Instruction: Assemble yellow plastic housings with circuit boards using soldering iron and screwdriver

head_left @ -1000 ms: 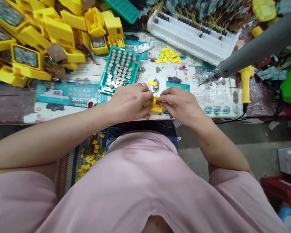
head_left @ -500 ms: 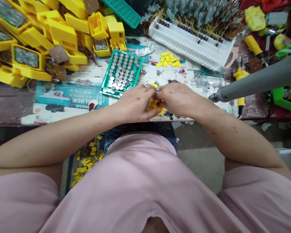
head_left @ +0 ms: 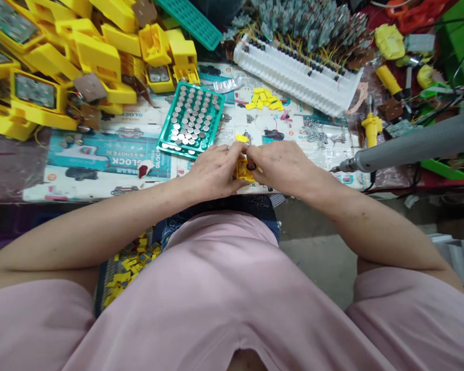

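Note:
Both hands meet over a small yellow plastic housing (head_left: 244, 170) near the table's front edge. My left hand (head_left: 215, 170) is closed on the housing's left side, thumb low and fingertips at its top. Curled over its upper right is my right hand (head_left: 277, 162), with the fingertips touching those of the left; what they pinch is hidden. A dark round part shows in the housing. Just beyond the fingers lies a loose yellow piece (head_left: 242, 138). To the left, a green tray (head_left: 163, 146) holds many silver button cells (head_left: 191, 116).
Yellow casings (head_left: 96, 54) are heaped at the back left. A white foam rack (head_left: 294, 77) with wired boards stands behind small yellow pieces (head_left: 263, 98) and loose screws (head_left: 315, 131). A grey electric screwdriver (head_left: 402, 141) reaches in from the right, near a yellow-handled tool (head_left: 371, 126).
The view has shifted slightly. Both hands stay together at the housing, with the fingers moved a little, and more of the housing and its dark round part now shows.

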A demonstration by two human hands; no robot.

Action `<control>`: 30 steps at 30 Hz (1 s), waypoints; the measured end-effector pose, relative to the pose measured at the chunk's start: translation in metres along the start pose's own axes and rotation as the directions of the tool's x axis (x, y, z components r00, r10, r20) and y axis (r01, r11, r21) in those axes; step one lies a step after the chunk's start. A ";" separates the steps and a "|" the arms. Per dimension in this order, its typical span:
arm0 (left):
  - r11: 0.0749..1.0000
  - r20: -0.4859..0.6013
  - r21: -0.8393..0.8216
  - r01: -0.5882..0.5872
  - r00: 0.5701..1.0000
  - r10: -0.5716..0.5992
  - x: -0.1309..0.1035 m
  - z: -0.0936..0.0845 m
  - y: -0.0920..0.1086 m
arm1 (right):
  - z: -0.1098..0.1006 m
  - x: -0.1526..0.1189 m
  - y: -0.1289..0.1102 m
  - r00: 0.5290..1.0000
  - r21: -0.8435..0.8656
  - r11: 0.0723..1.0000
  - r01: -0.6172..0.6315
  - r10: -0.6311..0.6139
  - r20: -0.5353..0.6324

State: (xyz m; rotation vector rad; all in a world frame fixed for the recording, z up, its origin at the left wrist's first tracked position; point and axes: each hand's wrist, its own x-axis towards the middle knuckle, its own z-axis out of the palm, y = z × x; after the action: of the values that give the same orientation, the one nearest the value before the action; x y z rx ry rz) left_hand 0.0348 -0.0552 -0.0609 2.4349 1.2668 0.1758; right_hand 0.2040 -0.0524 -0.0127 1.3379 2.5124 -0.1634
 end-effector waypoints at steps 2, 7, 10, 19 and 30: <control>1.000 0.000 0.009 0.008 1.000 -0.008 0.000 0.000 0.001 | 0.002 0.000 -0.002 1.000 0.001 1.000 0.005 -0.005 -0.027; 1.000 0.033 0.016 -0.022 0.999 0.022 0.000 0.000 0.002 | 0.009 0.003 0.005 0.991 -0.011 0.996 -0.086 0.085 -0.107; 1.000 0.035 0.020 -0.016 0.999 0.016 0.000 -0.001 0.001 | 0.008 -0.001 0.015 0.988 0.028 0.994 -0.109 0.111 -0.111; 0.996 -0.003 0.030 -0.080 0.997 0.080 0.000 0.004 -0.005 | 0.005 -0.011 0.004 0.993 0.049 0.995 -0.082 0.086 -0.076; 0.982 -0.070 -0.021 -0.190 0.980 0.188 -0.003 -0.009 -0.008 | 0.018 -0.025 -0.006 0.957 0.092 0.990 -0.110 0.131 -0.259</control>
State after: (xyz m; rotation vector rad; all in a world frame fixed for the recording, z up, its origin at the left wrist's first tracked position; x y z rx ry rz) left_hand 0.0248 -0.0509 -0.0559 2.5427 1.0512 0.3291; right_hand 0.2163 -0.0798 -0.0225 1.6371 2.6518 -0.0589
